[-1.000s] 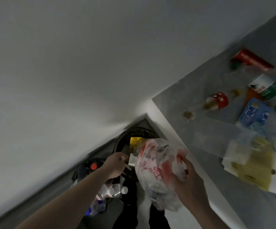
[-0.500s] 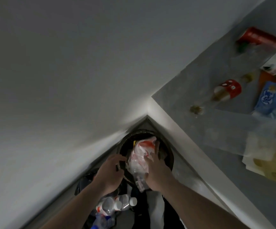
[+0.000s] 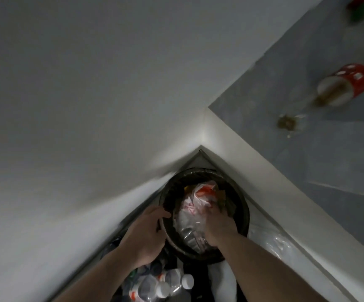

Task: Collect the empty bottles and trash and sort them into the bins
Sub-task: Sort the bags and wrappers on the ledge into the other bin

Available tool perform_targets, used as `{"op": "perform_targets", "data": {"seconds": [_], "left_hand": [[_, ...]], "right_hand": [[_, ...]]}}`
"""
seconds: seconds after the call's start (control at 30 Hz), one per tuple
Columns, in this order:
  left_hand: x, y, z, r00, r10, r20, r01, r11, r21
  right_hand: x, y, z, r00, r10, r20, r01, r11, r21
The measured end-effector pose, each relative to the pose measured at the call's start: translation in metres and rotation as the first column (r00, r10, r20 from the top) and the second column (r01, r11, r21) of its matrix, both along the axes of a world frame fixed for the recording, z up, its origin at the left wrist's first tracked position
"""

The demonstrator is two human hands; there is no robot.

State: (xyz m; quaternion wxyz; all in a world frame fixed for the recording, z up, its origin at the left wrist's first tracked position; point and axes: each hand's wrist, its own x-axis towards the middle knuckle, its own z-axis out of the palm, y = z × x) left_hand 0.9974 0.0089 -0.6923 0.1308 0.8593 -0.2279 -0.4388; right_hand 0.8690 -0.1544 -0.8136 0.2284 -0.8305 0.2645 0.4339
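A white wall meets a grey tabletop (image 3: 264, 88) in a dim corner. One round black bin (image 3: 245, 214) stands there. The right hand (image 3: 219, 223) presses one plastic bag (image 3: 195, 205) into it, fingers buried, grip unclear. The left hand (image 3: 148, 232) grasps the rim. One red-labelled bottle (image 3: 338, 88) lies blurred on the tabletop. Several clear bottles (image 3: 161, 286), cut off, are below.

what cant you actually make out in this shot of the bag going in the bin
- Right hand fingertips: head view, buried in the plastic bag.
- Contents of the black bin: covered by the bag and hand.
- Bottle on the table: blurred, label unreadable, cut by the right edge.
- Bottles by the left hand: cut off at the bottom edge.
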Motion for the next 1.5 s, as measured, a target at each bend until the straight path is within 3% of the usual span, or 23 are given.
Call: {"op": "perform_targets", "data": {"seconds": [0.2,0.37,0.53,0.73,0.97,1.23,1.5], "left_hand": [[-0.014,-0.002,0.075,1.0,-0.008,-0.002,0.008,0.999,0.034],[-0.04,-0.004,0.192,0.999,-0.048,0.01,0.048,0.999,0.015],[-0.071,-0.001,0.321,0.997,-0.071,0.043,0.076,0.989,-0.125],[-0.107,0.014,0.436,0.982,-0.141,0.125,0.161,0.972,-0.169],[-0.117,0.027,0.484,0.943,-0.244,0.227,0.275,0.954,-0.116],[-0.129,0.002,0.511,0.87,-0.352,0.346,0.38,0.925,-0.016],[-0.2,-0.057,0.514,0.802,-0.446,0.397,0.456,0.887,0.074]], "right_hand": [[-0.023,-0.002,0.113,0.947,-0.153,0.284,0.153,0.988,0.021],[-0.063,-0.017,0.259,0.91,-0.26,0.324,0.25,0.965,0.073],[-0.119,-0.02,0.409,0.857,-0.363,0.365,0.352,0.931,0.101],[-0.179,-0.017,0.535,0.814,-0.381,0.44,0.397,0.916,0.059],[-0.223,-0.02,0.586,0.718,-0.487,0.497,0.528,0.847,0.067],[-0.283,-0.044,0.602,0.795,-0.416,0.442,0.501,0.861,-0.092],[-0.382,-0.097,0.618,0.799,-0.398,0.45,0.505,0.851,-0.145]]}}
